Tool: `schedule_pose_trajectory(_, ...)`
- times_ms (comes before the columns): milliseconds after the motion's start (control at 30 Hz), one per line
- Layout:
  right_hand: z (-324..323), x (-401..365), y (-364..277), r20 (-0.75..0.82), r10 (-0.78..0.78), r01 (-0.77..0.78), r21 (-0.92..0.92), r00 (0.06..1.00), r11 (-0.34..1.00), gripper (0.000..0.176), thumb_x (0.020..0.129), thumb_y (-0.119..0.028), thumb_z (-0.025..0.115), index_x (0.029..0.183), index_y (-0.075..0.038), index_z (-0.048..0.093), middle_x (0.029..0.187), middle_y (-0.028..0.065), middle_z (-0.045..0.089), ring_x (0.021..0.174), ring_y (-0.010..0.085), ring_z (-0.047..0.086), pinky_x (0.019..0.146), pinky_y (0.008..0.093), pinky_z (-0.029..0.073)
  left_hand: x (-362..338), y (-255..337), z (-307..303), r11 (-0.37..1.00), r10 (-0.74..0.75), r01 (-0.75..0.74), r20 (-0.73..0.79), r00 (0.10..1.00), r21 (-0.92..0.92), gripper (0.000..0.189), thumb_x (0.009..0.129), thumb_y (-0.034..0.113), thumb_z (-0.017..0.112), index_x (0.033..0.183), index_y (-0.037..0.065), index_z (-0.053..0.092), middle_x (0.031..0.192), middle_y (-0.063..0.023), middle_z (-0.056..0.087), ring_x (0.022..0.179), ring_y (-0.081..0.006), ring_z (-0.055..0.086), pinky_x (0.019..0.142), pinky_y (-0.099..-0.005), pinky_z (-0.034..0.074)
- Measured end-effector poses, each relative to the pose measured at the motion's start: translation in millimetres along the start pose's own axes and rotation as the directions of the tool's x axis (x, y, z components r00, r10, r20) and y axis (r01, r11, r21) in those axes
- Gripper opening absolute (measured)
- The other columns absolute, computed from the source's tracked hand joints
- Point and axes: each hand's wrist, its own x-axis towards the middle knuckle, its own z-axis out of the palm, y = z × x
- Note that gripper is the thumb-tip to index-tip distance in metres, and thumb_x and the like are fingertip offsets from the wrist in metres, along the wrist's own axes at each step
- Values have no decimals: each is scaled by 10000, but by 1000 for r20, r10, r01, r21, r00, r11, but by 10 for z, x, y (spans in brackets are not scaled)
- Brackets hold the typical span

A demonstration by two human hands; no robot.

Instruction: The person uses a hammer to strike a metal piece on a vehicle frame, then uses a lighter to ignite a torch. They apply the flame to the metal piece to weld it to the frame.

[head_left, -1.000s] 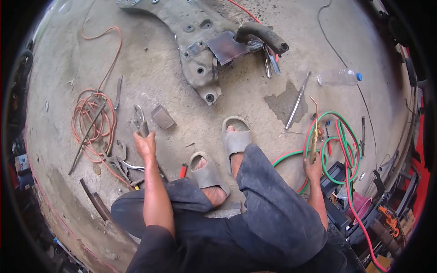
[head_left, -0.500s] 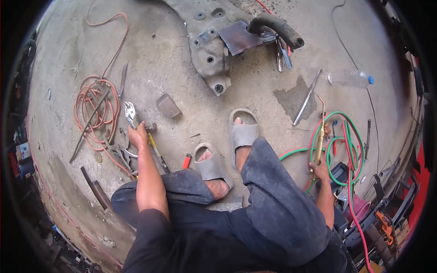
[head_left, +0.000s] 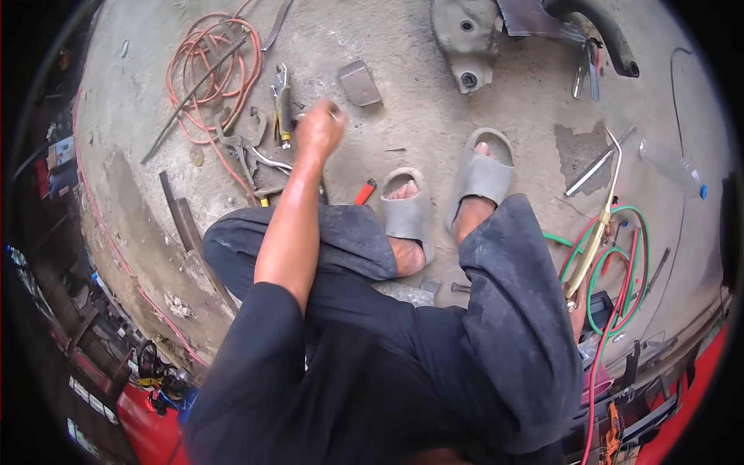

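Head view, go big to small. What's there?

Concrete floor point(head_left: 542, 159) under everything. Metal part point(head_left: 465, 53) at the top edge, cut off by the frame, well apart from both hands. Red and green hoses point(head_left: 625, 304) looped on the right.

And the torch?

Torch point(head_left: 589, 256) is on the right, above the floor, bent tip pointing away from the person. Right hand point(head_left: 578, 311) seems wrapped round its lower end; right knee point(head_left: 515, 225) hides most of the grip.

Left hand?

Left hand point(head_left: 319, 133) is over the floor, fingers curled, blurred. Can't tell if anything is in it. Pliers point(head_left: 281, 105) lie just beside it, apart from it. Metal block point(head_left: 360, 83) sits near it, toward the metal part. Smallest: red lighter point(head_left: 364, 192), on the floor by the left foot.

Step in hand?

My read: setup. Torch held ready, left hand among the loose pieces, no flame visible.

Next move calls for?

Judgement only: steady right grip, tip kept clear of knee and hoses. Left fingers would have to uncurl before any pickup.
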Motion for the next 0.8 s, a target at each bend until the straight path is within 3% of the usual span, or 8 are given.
schedule_pose_trajectory(67, 8, -46, -251, 54, 15, -15, -3, 998, 1000, 839, 840, -105, 795, 1561, -43, 370, 1081, 38, 567, 812, 120, 602, 687, 249, 484, -352, 151, 214, 924, 32, -216, 499, 866, 316, 396, 814, 357, 779, 1041, 32, 771, 1091, -245, 749, 1034, -388, 735, 880, -483, 592)
schedule_pose_trajectory(133, -31, -25, -341, 184, -47, 35, 70, 982, 997, 933, 843, -139, 812, 1623, -77, 305, 1090, 59, 591, 756, 125, 613, 638, 256, 515, -800, 295, 353, 895, -104, -227, 676, 730, 383, 285, 834, 269, 745, 988, 33, 787, 1081, -244, 753, 1048, -395, 735, 878, -492, 594)
schedule_pose_trajectory(200, -79, 152, -453, 350, -61, 81, -41, 935, 996, 1017, 852, -117, 808, 1678, -139, 216, 1048, 60, 615, 748, 126, 625, 595, 275, 539, -1050, -4, 785, 938, -14, -149, 466, 885, 312, 266, 875, 213, 698, 1056, 23, 740, 1066, -245, 752, 1065, -405, 727, 918, -500, 576)
schedule_pose_trajectory(267, 17, 221, -594, 334, -59, 102, -111, 941, 989, 971, 870, -64, 779, 1675, -150, 243, 1038, 47, 626, 730, 114, 622, 584, 273, 534, -994, 46, 745, 922, -19, -165, 466, 885, 350, 279, 910, 238, 679, 1075, 16, 710, 1053, -254, 748, 1037, -416, 726, 904, -517, 564)
schedule_pose_trajectory(400, 250, 448, -739, 408, -121, 154, -51, 905, 987, 911, 881, -29, 765, 1659, -159, 309, 1005, 18, 639, 697, 92, 607, 597, 262, 530, -609, 324, 363, 977, 181, -161, 151, 972, -136, 350, 959, 324, 651, 1085, 2, 704, 963, -250, 744, 863, -394, 737, 824, -515, 558)
schedule_pose_trajectory(500, 470, 658, -793, 497, -213, 203, 75, 841, 976, 885, 893, -36, 768, 1652, -167, 332, 989, 3, 644, 687, 77, 599, 599, 253, 526, -453, 1214, -265, 578, 103, 53, 137, 985, -814, 332, 1039, 283, 586, 1204, -2, 629, 856, -72, 662, 719, -164, 693, 620, -311, 534)
schedule_pose_trajectory(633, 757, 825, -812, 582, -312, 240, 200, 751, 950, 863, 917, -62, 773, 1651, -182, 336, 981, -18, 654, 705, 59, 597, 611, 242, 522, -27, 2113, -522, 327, 177, -154, -99, 979, -932, 344, 1077, 346, 543, 1213, 34, 591, 789, -20, 559, 607, -104, 512, 564, -288, 445)
schedule_pose_trajectory(800, 756, 901, -719, 602, -296, 210, 211, 742, 955, 875, 920, -63, 781, 1655, -212, 331, 993, -27, 660, 736, 51, 596, 636, 239, 525, 305, 2707, -563, -93, 143, 159, 145, 979, -983, 572, 1084, 574, 443, 1107, 29, 613, 725, 14, 492, 577, -110, 436, 575, -320, 418)
